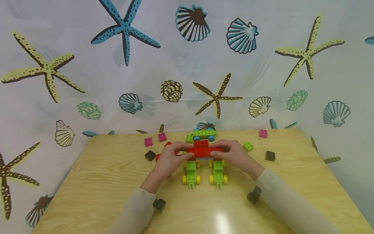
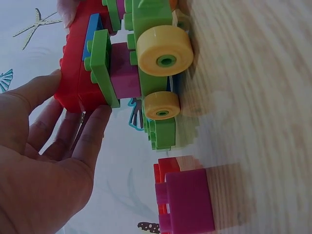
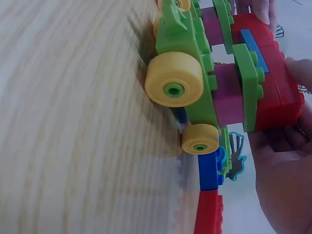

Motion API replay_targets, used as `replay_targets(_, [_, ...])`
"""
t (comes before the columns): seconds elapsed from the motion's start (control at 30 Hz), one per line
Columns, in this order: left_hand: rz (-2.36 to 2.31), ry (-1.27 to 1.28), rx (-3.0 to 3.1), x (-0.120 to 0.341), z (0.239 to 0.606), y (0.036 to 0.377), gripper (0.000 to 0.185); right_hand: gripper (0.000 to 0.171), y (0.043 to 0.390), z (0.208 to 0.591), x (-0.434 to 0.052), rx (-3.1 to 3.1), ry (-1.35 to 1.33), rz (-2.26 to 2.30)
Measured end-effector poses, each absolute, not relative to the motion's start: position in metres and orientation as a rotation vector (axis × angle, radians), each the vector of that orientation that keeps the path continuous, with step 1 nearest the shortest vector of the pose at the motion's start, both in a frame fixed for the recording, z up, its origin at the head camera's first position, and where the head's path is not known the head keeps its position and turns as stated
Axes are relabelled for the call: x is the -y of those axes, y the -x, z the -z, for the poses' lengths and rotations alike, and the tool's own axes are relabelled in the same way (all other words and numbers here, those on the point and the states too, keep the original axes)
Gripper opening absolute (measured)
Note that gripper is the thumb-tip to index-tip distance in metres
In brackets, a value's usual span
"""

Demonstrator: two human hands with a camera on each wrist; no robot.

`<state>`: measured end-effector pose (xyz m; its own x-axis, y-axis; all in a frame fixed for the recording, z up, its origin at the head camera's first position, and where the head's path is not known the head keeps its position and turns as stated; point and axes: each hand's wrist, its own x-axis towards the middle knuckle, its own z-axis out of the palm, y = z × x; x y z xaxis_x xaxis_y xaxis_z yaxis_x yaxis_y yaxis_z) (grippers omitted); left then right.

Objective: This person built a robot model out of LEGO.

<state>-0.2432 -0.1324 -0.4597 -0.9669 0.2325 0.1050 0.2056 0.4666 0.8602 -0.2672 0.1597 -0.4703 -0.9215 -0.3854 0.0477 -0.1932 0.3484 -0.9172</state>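
The left hand and the right hand each grip one end of the long red brick, fingers curled around it from opposite sides. The red brick sits on top of two green wheeled carts with yellow wheels, near the middle of the surface toward its far edge. Pink bricks and black bricks lie scattered near the far edge.

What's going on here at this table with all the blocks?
A person is holding a toy-block build on a wooden table. The left hand and right hand grip the two ends of a long red block that sits across two green wheeled carts with yellow wheels. Another green cart stands behind, and loose pink blocks, black blocks and a small green block lie around.
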Motion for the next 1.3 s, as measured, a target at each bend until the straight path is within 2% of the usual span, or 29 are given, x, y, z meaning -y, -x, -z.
replay_targets(0.27, [-1.535,-0.318,-2.678,0.132,0.458,0.241,0.039,0.039,0.269,0.466,-0.177,-2.41,0.561,1.617])
replay_targets(0.63, [-1.544,-0.279,-2.662,0.131,0.46,0.241,0.037,0.045,0.269,0.463,-0.248,-2.594,0.338,1.527])
replay_targets(0.97, [-1.52,-0.272,-2.65,0.131,0.463,0.241,0.039,0.054,0.259,0.468,-0.317,-2.738,0.241,1.42])
replay_targets(1.1, [-1.524,-0.277,-2.646,0.131,0.461,0.241,0.041,0.053,0.258,0.473,-0.337,-2.796,0.227,1.322])
replay_targets(1.3, [-1.521,-0.274,-2.64,0.131,0.461,0.241,0.043,0.059,0.258,0.48,-0.353,-2.793,0.187,1.166])
